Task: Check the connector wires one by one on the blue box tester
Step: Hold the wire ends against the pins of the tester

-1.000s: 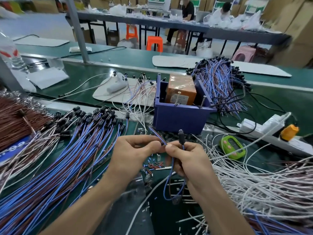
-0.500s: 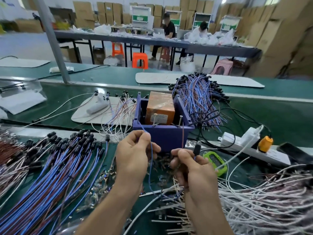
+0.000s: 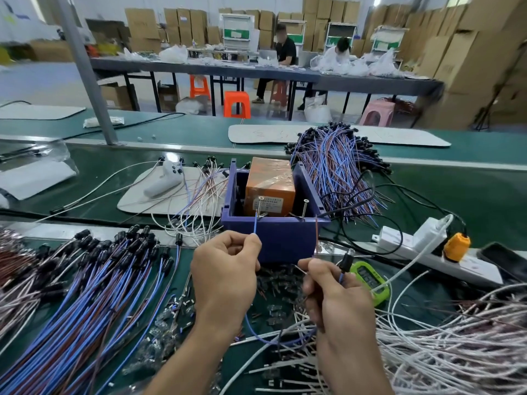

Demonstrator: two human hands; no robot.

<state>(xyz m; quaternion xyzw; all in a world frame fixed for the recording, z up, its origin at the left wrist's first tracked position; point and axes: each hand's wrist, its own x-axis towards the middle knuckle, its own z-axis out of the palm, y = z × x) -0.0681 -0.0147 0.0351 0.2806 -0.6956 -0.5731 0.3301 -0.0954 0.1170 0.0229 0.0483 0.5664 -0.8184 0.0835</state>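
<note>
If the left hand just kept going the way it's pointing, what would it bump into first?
Probably the blue box tester: its front wall lies just beyond the left hand. The blue wire it pinches would reach the left screw sooner; its tip looks close to it, though depth is unclear.

The left hand [image 3: 225,269] and right hand [image 3: 336,295], pinched together a second ago, have drawn apart. The left hand has raised the blue wire end [image 3: 255,226] to the left screw [image 3: 259,205] in the blue box [image 3: 273,240] (contact cannot be confirmed), while the right hand has lifted the brown wire end [image 3: 317,238] near the right screw [image 3: 305,208]. The black connector [image 3: 346,259], formerly upright, now leans right.
</note>
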